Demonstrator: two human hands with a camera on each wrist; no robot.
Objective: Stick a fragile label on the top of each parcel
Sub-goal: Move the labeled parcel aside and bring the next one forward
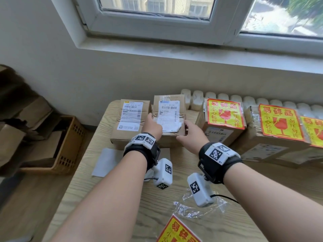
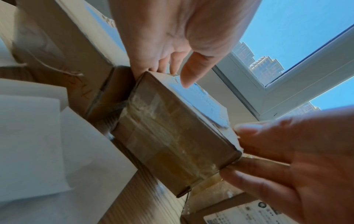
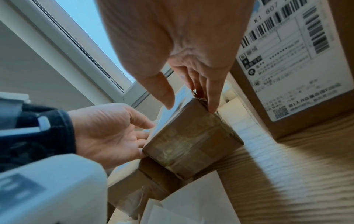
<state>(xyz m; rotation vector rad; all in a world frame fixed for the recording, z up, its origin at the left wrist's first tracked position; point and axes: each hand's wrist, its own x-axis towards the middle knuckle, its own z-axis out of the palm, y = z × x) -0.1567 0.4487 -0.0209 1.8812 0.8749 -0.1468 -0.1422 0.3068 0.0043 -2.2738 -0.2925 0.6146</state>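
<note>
A small brown parcel (image 1: 168, 117) with a torn white shipping label sits between my two hands at the back of the table. My left hand (image 1: 153, 125) grips its left side, thumb over the top (image 2: 166, 75). Its right side is gripped by my right hand (image 1: 188, 131), thumb on the top edge and fingers down the side (image 3: 190, 106). The parcel (image 3: 191, 141) looks tilted and slightly raised beside a second unlabelled parcel (image 1: 130, 119). A loose red-and-yellow fragile label (image 1: 178, 231) lies at the near table edge.
Two larger parcels (image 1: 223, 116) (image 1: 277, 123) with fragile labels on top stand to the right. A white backing sheet (image 1: 104, 162) and crumpled clear plastic (image 1: 192, 208) lie on the wooden table (image 1: 113, 198). A radiator (image 1: 197, 100) runs behind; a basket (image 1: 68, 145) stands on the floor at left.
</note>
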